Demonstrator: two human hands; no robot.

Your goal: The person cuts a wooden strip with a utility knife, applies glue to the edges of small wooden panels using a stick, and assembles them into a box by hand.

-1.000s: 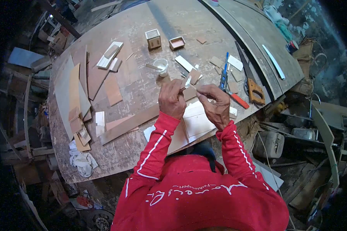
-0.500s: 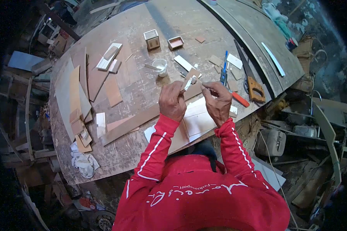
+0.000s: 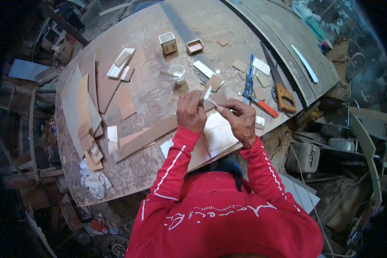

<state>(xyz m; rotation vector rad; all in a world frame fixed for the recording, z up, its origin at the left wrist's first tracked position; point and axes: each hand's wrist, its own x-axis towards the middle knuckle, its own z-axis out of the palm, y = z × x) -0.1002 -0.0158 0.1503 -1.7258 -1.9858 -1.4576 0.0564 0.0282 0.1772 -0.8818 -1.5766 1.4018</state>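
Note:
My left hand (image 3: pixel 191 112) is closed on a small flat piece of wood (image 3: pixel 214 81), held tilted above the table. White paste, looking like glue, shows on the near part of this piece. My right hand (image 3: pixel 241 119) pinches a thin stick (image 3: pixel 212 102), whose tip meets the white paste. Behind my hands stands a clear plastic cup (image 3: pixel 179 78) with white stuff inside and a flat stick leaning out of it. Under my wrists lie a pale flat board (image 3: pixel 219 134) and a long wooden strip (image 3: pixel 152 136).
A handsaw (image 3: pixel 284 98), a blue bar clamp with a red handle (image 3: pixel 267 109) and wood offcuts lie to the right. Two small boxes, one upright (image 3: pixel 168 44) and one low (image 3: pixel 195 47), stand at the back. Long boards (image 3: pixel 83 101) and a white rag (image 3: pixel 95 182) are left.
My right hand has dipped slightly toward me, bringing the stick's tip across the near part of the wood piece. My left hand keeps its hold, tilting the piece slightly.

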